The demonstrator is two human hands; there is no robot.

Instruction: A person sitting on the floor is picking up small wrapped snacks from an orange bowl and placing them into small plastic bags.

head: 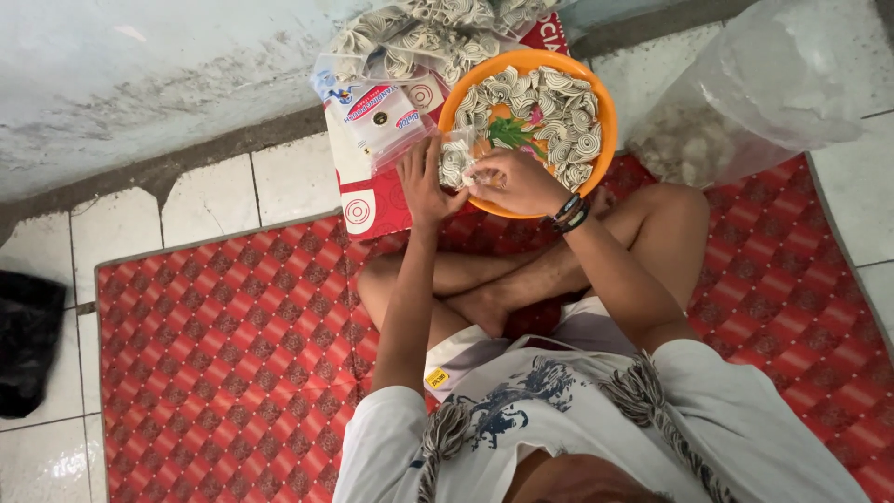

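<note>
I sit cross-legged on a red patterned mat (233, 345). An orange bowl (606, 121) in front of my legs holds several spiral-patterned crackers (559, 116) and a green scoop (510, 133). My left hand (424, 182) holds a small clear plastic bag (454, 160) partly filled with crackers at the bowl's near left rim. My right hand (512, 179), with a dark wristband, pinches the bag's mouth beside it.
A stack of clear plastic bags with printed labels (377, 116) lies left of the bowl on a red-and-white sack (372, 200). Filled cracker packs (419, 37) pile behind. A large clear bag (745, 93) sits at right, a black bag (28, 340) at far left.
</note>
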